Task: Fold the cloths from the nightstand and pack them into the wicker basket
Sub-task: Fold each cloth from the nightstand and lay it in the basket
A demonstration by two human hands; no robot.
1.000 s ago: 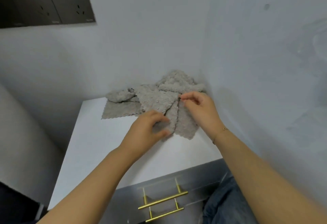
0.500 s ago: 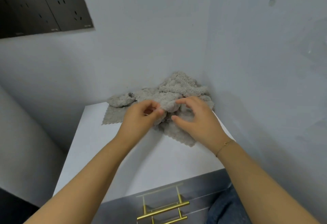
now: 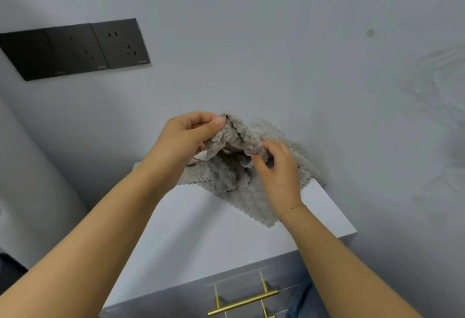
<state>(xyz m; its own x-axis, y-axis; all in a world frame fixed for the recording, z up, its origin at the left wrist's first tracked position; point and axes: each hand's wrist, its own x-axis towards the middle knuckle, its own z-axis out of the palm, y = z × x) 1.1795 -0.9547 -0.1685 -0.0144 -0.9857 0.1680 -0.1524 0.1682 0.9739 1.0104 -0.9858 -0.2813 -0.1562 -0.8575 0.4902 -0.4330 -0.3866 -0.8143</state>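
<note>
**1 cloth lifted clear of the heap**

Compared with half a second ago, when both hands were low in the pile, the left hand [image 3: 187, 136] now holds a corner of the grey cloth [image 3: 236, 139] up in the air, pinched between thumb and fingertips. The right hand [image 3: 276, 169] pinches the same edge further along, fingers curled onto the fabric. The cloth hangs between them, its lower part trailing onto the rest of the pile [image 3: 234, 182] at the back of the nightstand [image 3: 191, 229], near the corner of the wall.

I judge this to be the separating step: 1 cloth is being singled out, with folding not yet begun.

The wicker basket is not in view. Dark wall sockets [image 3: 75, 48] sit up on the left, and a brass drawer handle [image 3: 244, 301] shows below. The remaining cloths lie tangled under the lifted one and may drag along; the front of the nightstand top offers room to fold.
</note>
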